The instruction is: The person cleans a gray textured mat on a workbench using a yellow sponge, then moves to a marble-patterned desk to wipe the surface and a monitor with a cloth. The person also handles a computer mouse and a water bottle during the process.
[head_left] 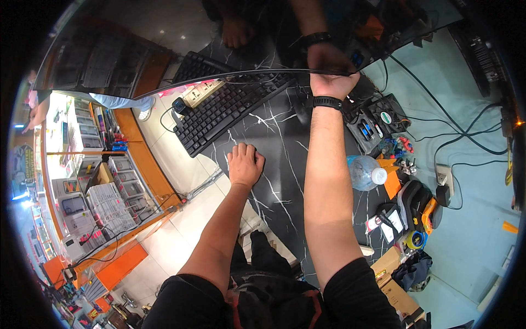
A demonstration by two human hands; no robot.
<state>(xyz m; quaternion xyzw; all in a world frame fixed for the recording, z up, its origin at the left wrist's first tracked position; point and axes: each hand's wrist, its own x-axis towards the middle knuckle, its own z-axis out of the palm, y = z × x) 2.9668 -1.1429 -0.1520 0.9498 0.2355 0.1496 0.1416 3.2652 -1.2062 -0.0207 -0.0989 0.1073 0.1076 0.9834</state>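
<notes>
My left hand (245,164) rests on the black marble-patterned table (282,142), close to its left edge, with its fingers curled in and nothing visible in them. Just beyond it lies a black keyboard (233,109) set at a slant. My right arm stretches far forward, a black band (327,102) round the wrist. At the lower edge of a large dark glossy screen (164,49), my right hand (333,85) has its palm side showing; the fingers are hidden by the screen's edge. Both hands are mirrored in the screen.
A cream power strip (200,94) sits behind the keyboard. Right of my forearm stand a clear plastic bottle (366,172), a black electronic device (367,130) and a black pouch (415,202). Cables (466,134) run along the wall. A glass display case (104,192) stands left.
</notes>
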